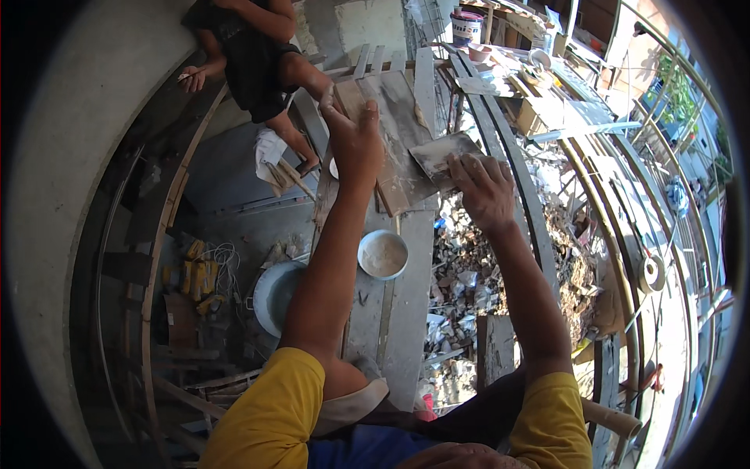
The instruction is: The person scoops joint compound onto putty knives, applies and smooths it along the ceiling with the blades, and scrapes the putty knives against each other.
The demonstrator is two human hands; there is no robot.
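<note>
My left hand [355, 141] is closed on the edge of a wooden board [402, 168], its thumb lying over the top face. Whitish smears streak the board, which is held tilted over the plank walkway. My right hand [484, 184] grips a flat, squarish scraper plate [445, 154] coated with pale residue. The plate's edge overlaps the board's right side; whether it touches cannot be made out. Below the board, a round bowl [383, 255] of pale, paste-like material sits on the planks.
A blue basin [275, 301] stands lower left, near yellow objects [201, 273] and coiled wire. Another person [254, 62] is at the upper left. Rubble [461, 289] lies beneath the planks [406, 313]. A paint bucket [466, 29] stands at the back; a tape roll [651, 275] is right.
</note>
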